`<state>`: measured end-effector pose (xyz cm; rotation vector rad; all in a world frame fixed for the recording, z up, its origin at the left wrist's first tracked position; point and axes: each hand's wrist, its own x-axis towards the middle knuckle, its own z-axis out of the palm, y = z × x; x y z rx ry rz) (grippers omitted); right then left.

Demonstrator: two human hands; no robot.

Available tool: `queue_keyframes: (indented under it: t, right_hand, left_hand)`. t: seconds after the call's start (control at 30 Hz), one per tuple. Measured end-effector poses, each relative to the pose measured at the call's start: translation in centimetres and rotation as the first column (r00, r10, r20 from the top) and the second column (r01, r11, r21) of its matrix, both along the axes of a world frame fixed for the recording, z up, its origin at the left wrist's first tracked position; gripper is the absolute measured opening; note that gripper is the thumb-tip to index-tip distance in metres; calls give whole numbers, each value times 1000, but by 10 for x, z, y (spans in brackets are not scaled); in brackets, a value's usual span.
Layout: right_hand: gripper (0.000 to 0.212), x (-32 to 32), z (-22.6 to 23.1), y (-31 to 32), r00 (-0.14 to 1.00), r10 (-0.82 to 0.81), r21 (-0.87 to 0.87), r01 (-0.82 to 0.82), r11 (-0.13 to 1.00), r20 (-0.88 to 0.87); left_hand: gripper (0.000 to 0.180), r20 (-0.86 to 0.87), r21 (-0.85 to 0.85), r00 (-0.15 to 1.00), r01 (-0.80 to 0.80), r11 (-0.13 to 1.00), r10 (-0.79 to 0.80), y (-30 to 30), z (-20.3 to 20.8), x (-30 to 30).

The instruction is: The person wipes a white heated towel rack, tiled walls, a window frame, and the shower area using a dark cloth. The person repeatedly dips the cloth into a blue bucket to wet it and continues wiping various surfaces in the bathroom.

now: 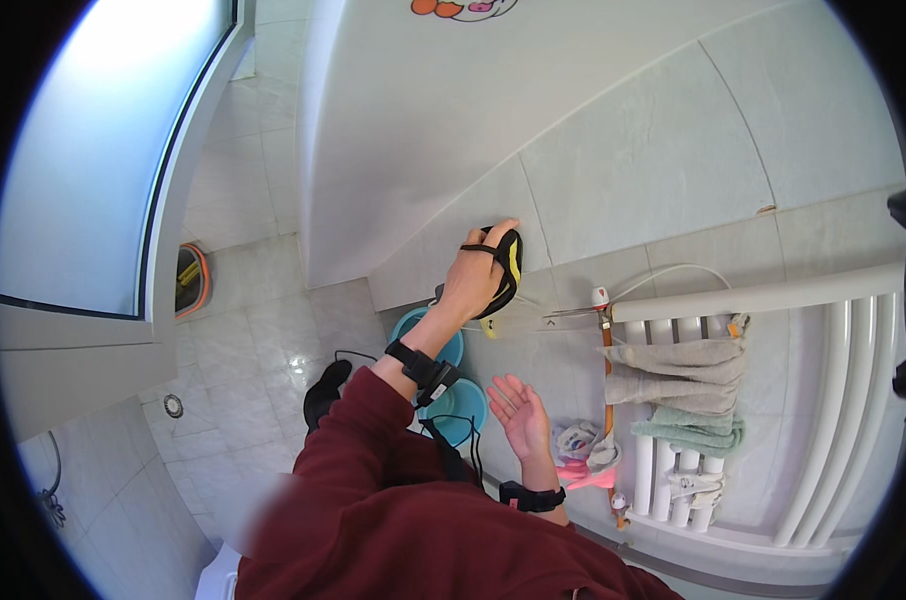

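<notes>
Left hand (479, 272): mine, closed on a black-and-yellow pad (514, 270), with a dark strap across the backs of the fingers; thumb and grip underneath hidden from me. The pad is held out beside the tiled wall (623, 170); I cannot tell whether its far face touches.

Right hand (525, 420): mine, open, palm up, fingers loosely spread, holding nothing that I can see; near the lower basin.

Wristbands, black, two: one on my left wrist (423, 370), bulky; one on my right (532, 497), beside the sleeve.

Basins, blue, two: upper (454, 350), largely covered by my left forearm; lower (481, 403), partly behind a wristband and black cords, contents hard to make out.

Small yellow item (489, 328): just below the pad, kind unclear.

Radiator (833, 420), white: partly covered by a grey towel (673, 375) and a green cloth (688, 430).

Pink item (585, 473): beside the pipe, shape unclear.

Shoe (323, 395), black: partly hidden by my sleeve.

Bin (206, 275), orange-rimmed: cut off by the door frame (178, 180).

Sticker (465, 8): cropped at the top edge.
</notes>
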<state>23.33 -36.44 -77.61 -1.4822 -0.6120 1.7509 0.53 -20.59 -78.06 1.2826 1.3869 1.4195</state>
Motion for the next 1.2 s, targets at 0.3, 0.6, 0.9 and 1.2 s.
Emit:
queue_keyframes:
  t: [0.3,0.6,0.9,1.2]
  right_hand:
    - [48,9,-3,-10,999,-33,-13,33,999,-1]
    - [47,11,-6,-17,998,-64,-44,65,997,25]
    - [56,-23,-4,11,996,82,-21,-82,996,-23]
    - [50,-14,-3,4,1000,26,-8,-26,1000,0]
  left_hand:
    - [68,-1,-8,999,-42,999,42,2,0,6]
    - [61,9,31,999,-35,999,34,5,4,2]
    - [49,102,53,991,79,995,-84,-23,-31,12]
    - [37,654,-45,736,-193,980,175,33,-43,-16]
